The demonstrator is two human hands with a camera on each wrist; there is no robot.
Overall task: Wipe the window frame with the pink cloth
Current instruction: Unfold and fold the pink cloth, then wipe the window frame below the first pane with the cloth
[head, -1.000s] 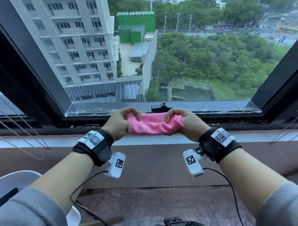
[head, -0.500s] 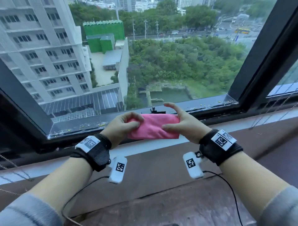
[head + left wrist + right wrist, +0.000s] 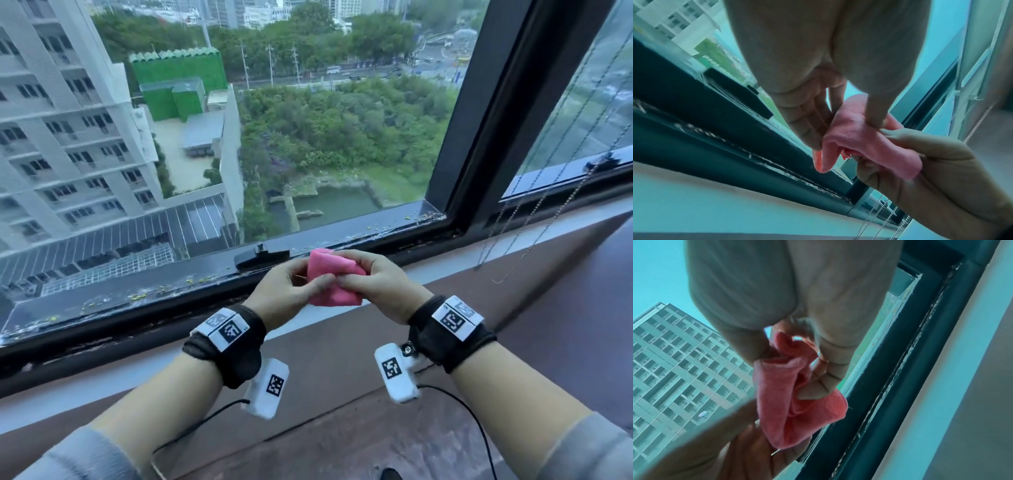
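The pink cloth (image 3: 334,279) is folded into a small thick wad, held in the air just in front of the dark window frame (image 3: 376,245). My left hand (image 3: 291,291) pinches its left side between thumb and fingers. My right hand (image 3: 373,284) grips its right side, fingers curled over the top. In the left wrist view the cloth (image 3: 863,142) sits between both hands' fingers above the frame's bottom rail (image 3: 725,146). In the right wrist view the cloth (image 3: 789,395) hangs bunched from my right fingers (image 3: 828,378), beside the frame (image 3: 890,369).
A black latch handle (image 3: 262,257) sits on the bottom rail just left of the cloth. Yellow-green debris dots the outer ledge (image 3: 137,294). A thick dark mullion (image 3: 496,113) rises on the right, with bead chains (image 3: 534,219) hanging past it. A brown sill (image 3: 342,394) lies under my wrists.
The cloth went from a long roll stretched between both hands to a short folded wad. My hands have come together, and my view has swung to the right along the window.
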